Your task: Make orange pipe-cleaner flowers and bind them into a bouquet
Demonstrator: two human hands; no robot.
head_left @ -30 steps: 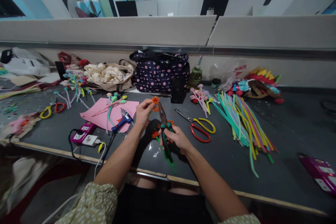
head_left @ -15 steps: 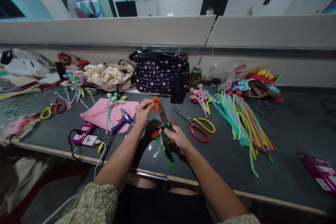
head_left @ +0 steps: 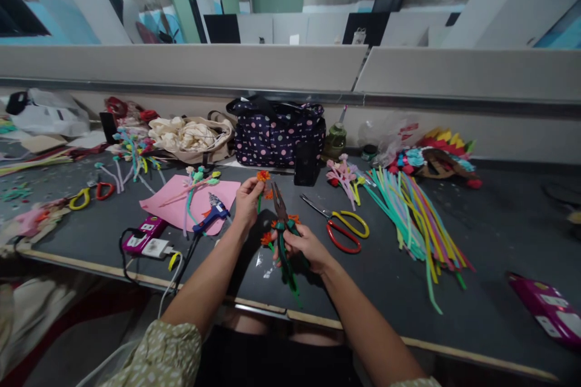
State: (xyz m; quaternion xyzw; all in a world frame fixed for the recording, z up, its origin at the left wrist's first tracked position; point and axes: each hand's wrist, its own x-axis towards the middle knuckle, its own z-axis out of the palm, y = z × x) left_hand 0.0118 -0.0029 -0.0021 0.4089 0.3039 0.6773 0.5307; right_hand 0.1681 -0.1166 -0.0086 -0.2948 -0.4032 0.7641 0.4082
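A dark grey worktop (head_left: 385, 302) spreads beneath both hands. To the left of the left hand lies a flat pink sheet (head_left: 157, 199), with a blue glue gun (head_left: 212, 216) on its near edge; to the right of the right hand rest scissors with one red and one yellow handle loop (head_left: 345, 237).

The right hand (head_left: 308, 248) is wrapped around the dark green handles of long-nosed metal pliers (head_left: 280, 205). Their long axis runs away from the person, leaning left, so the tips lie ahead and left of that hand.

The left hand (head_left: 246, 201) pinches an orange fuzzy flower on a green stem (head_left: 263, 176) between thumb and fingers. The flower sits just beyond its fingertips, to their right, far nearer to this hand than to the other. The stem runs from the head down toward the person. The plier tips stand just right of the flower, apparently apart from it. Its head is small, bright and ruffled; finer detail is too small to tell. Another small orange flower head (head_left: 267, 238) shows left of the right hand.
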